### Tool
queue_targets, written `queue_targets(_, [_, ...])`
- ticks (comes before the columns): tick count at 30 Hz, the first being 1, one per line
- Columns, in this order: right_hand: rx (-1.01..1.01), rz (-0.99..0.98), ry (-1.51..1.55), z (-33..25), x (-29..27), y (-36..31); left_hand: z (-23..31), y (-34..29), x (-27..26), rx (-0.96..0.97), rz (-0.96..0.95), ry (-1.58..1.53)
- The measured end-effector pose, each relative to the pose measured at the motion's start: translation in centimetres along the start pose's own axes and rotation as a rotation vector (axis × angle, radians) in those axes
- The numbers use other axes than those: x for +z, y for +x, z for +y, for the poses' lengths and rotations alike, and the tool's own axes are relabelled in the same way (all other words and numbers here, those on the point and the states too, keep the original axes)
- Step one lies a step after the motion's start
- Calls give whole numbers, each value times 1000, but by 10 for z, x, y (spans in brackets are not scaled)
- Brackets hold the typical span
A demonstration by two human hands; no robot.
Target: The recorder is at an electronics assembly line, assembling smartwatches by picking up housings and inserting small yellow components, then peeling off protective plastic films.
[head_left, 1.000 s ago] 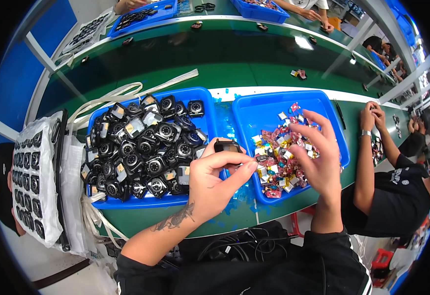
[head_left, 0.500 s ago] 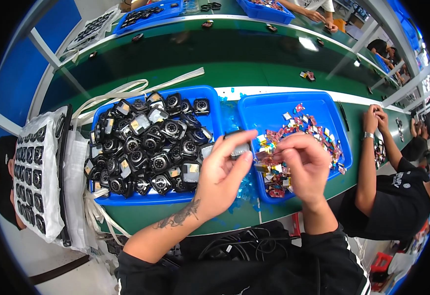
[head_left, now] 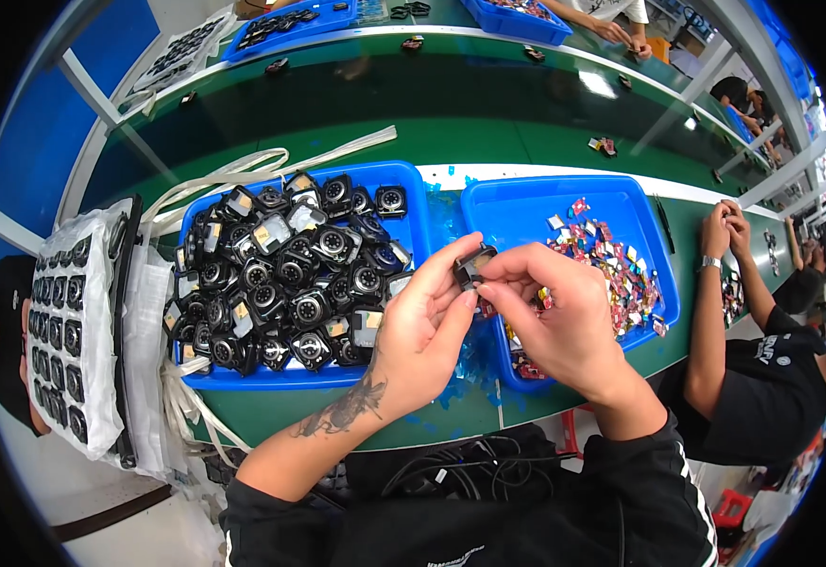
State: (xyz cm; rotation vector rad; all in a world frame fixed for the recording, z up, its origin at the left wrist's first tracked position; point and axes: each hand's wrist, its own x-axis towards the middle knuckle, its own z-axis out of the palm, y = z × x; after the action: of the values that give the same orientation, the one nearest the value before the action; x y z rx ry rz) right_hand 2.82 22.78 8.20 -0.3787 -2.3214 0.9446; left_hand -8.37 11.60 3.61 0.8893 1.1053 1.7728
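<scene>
My left hand (head_left: 419,331) is closed around the side of a small black smartwatch case (head_left: 472,265), tilted with its hollow side partly showing. At the case's lower right edge, the thumb and forefinger of my right hand (head_left: 569,317) are pinched together; whatever is between them is hidden. On the left, a blue tray (head_left: 418,194) is heaped with black smartwatch cases (head_left: 290,269), some showing round sensor backs. Under and beyond my right hand, a second blue tray (head_left: 507,208) holds a loose pile of small red, white and gold electronic parts (head_left: 625,274).
Beyond the trays runs a green conveyor belt (head_left: 337,104) carrying a few small parts (head_left: 604,146). White straps (head_left: 233,175) lie beside the left tray. A rack of watch cases (head_left: 59,321) stands far left. Black tweezers (head_left: 664,222) lie near a co-worker's hands (head_left: 732,222) at right.
My right hand has moved left from above the parts tray, where it held small blurred pieces, to the case. My left hand has turned the case upward. Parts on the belt have shifted right.
</scene>
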Motion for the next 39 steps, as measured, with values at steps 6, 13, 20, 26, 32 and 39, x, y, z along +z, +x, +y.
queue_targets(6, [30, -8, -37, -1, -2, 0, 1, -1, 1, -1, -51, 1])
queue_targets(13, [59, 3, -3, -2, -4, 2, -3, -2, 2, 27, -45, 13])
queue_targets(20, [45, -30, -66, -2, -9, 5, 2, -4, 3, 2, -77, 72])
queue_targets(26, [-59, 26, -126, -9, -17, 6, 9, -8, 9, 95, -40, 47])
queue_targets(32, [31, 22, 63, 1, -6, 1, 4, -10, 9, 67, -36, 57])
queue_targets(39, [301, 102, 438, 20, -1, -3, -8, 3, 5, 133, 162, -102])
